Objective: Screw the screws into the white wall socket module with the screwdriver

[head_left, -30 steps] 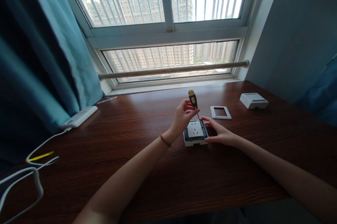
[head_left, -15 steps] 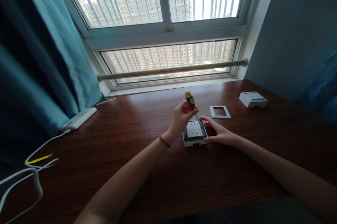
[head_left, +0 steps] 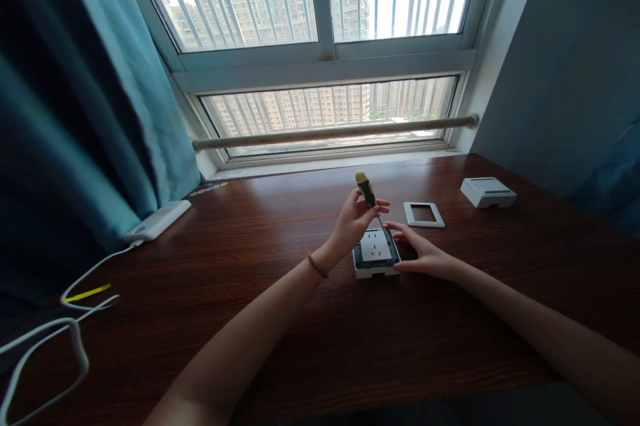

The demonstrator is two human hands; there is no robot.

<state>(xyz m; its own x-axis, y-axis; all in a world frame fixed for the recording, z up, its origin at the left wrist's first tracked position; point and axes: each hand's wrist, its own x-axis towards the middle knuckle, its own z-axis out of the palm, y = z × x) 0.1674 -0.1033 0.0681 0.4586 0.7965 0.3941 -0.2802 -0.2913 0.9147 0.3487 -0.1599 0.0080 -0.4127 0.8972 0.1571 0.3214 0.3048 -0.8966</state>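
Observation:
A white wall socket in its box (head_left: 375, 254) lies on the dark wooden desk (head_left: 280, 319). My left hand (head_left: 353, 223) is closed round a screwdriver (head_left: 367, 192) with a yellow and black handle. The screwdriver stands tilted, its tip down at the socket's upper right corner. My right hand (head_left: 423, 254) rests flat on the desk against the socket's right side, fingers stretched out and touching it.
A white cover frame (head_left: 423, 214) lies just beyond the socket. Another white socket box (head_left: 488, 191) sits at the far right. A white power strip (head_left: 157, 220) and white cables (head_left: 65, 319) lie at the left by the blue curtain (head_left: 85, 113). The window is behind the desk.
The screwdriver handle has shifted slightly in my left hand's fingers. My right hand stays against the socket. The camera has moved a little.

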